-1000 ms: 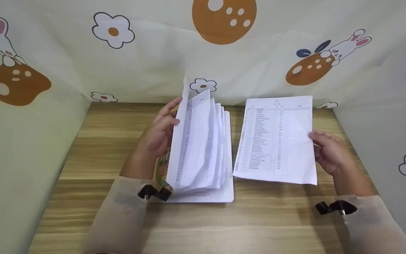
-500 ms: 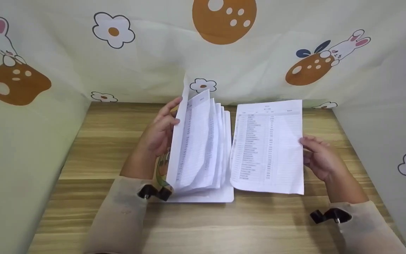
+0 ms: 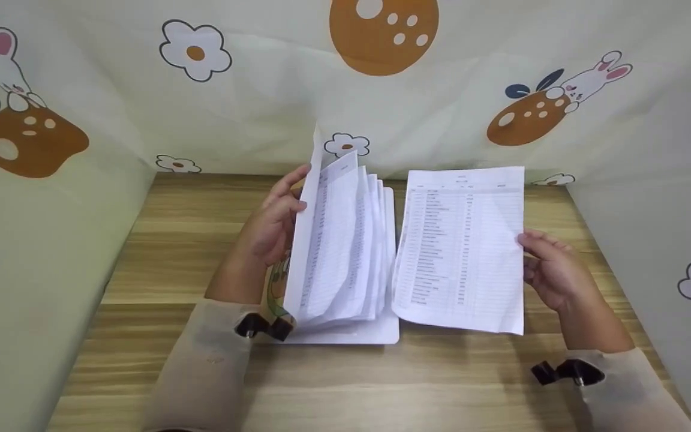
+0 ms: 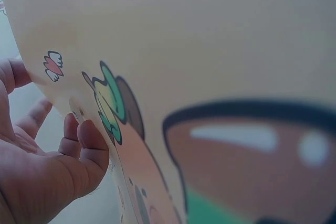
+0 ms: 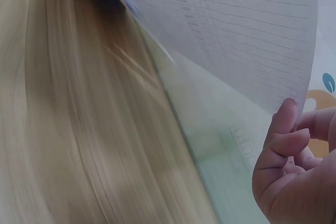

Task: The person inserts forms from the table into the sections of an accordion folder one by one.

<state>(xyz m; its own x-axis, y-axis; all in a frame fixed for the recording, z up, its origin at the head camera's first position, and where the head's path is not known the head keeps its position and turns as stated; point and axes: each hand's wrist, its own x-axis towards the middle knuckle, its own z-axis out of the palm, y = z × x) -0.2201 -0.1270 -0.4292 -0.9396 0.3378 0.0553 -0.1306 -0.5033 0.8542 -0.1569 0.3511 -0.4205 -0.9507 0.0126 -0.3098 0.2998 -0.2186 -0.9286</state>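
My left hand (image 3: pixel 270 225) grips the raised front cover (image 3: pixel 302 264) of a folder (image 3: pixel 388 331) standing partly open on the table. Cartoon drawings show on that cover's outer face in the left wrist view, with fingers on both sides of its edge. Several loose printed pages (image 3: pixel 339 246) fan out inside, tilted. To the right, my right hand (image 3: pixel 555 267) pinches the right edge of a printed sheet (image 3: pixel 462 252), held up beside the folder with its lower left corner curling. Another sheet edge seems to lie behind it; how many sheets there are I cannot tell.
A wood-grain table (image 3: pixel 333 390) lies under everything. Cream cloth (image 3: pixel 261 108) printed with rabbits, flowers and orange fruit hangs at the back and both sides. Black wrist mounts (image 3: pixel 567 373) sit on both sleeves.
The right hand has brought the printed sheet left and nearer to me, close to the folder, then slightly back to the right. The left hand and the folder stay put.
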